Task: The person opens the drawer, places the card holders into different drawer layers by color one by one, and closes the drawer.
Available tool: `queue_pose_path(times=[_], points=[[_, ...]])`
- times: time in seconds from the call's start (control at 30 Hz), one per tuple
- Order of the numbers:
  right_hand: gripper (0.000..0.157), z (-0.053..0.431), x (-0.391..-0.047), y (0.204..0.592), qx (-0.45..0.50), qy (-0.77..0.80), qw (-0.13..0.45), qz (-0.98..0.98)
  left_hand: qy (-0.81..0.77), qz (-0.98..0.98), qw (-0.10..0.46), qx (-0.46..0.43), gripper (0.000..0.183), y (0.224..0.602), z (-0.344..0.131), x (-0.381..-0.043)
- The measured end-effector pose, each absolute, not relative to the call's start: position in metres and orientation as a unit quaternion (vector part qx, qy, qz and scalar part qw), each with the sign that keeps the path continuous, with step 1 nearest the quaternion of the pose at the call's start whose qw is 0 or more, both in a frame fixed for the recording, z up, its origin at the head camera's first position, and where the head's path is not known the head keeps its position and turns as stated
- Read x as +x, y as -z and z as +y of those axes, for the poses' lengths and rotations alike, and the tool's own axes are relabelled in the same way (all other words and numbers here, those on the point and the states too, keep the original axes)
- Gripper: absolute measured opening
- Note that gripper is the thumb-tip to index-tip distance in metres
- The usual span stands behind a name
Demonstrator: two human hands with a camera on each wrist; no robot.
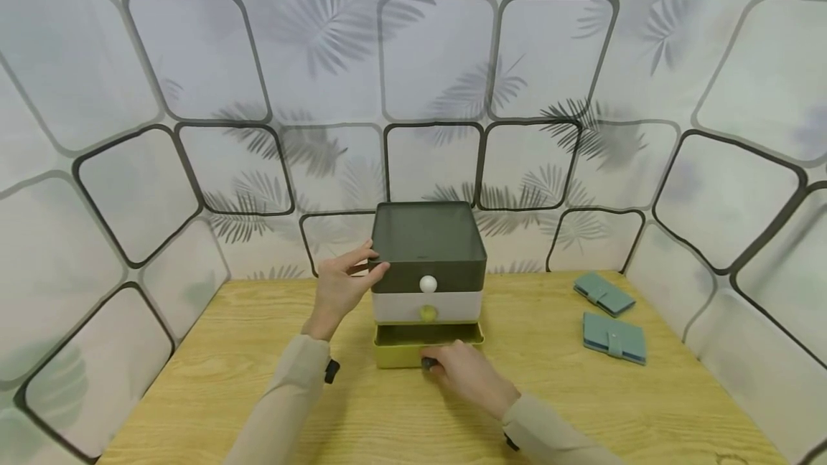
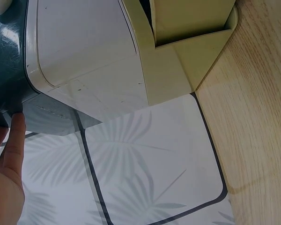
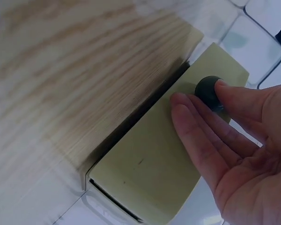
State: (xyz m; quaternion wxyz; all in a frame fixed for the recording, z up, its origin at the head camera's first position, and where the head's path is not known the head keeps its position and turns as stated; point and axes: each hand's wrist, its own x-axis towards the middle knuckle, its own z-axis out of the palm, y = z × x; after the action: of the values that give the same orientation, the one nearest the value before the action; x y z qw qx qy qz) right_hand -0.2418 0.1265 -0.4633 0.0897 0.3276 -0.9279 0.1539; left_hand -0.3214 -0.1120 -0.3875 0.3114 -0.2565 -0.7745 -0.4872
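Observation:
A small three-tier drawer box stands on the table in the head view, with a dark green top drawer point(image 1: 446, 276), a white middle drawer point(image 1: 394, 306) and a yellow-green bottom drawer point(image 1: 397, 357). The bottom drawer is pulled partly out; its visible inside shows no contents. My right hand point(image 1: 474, 377) pinches that drawer's dark round knob point(image 3: 209, 93) between thumb and fingers. At the upper left front corner, my left hand point(image 1: 339, 287) touches the dark top tier with extended fingers point(image 2: 15, 145). A white knob point(image 1: 428, 283) sits on the top drawer.
Two blue-green wallets with strap closures lie on the right of the wooden table point(image 1: 213, 372): a farther wallet point(image 1: 604, 294) and a nearer wallet point(image 1: 614, 338). Patterned walls point(image 1: 433, 77) enclose the table at the back and both sides.

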Motion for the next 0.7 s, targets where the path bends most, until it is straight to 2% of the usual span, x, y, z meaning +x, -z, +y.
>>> queue_pose_path(times=[0.23,0.7], points=[[0.022,0.126,-0.230,0.461,0.336,-0.147,0.078,-0.927,0.499,-0.768,0.308,-0.259,0.022,0.387,-0.111,-0.321],[0.013,0.128,-0.217,0.459,0.344,-0.165,0.067,-0.922,0.489,-0.775,0.308,-0.256,0.024,0.387,-0.112,-0.320]])
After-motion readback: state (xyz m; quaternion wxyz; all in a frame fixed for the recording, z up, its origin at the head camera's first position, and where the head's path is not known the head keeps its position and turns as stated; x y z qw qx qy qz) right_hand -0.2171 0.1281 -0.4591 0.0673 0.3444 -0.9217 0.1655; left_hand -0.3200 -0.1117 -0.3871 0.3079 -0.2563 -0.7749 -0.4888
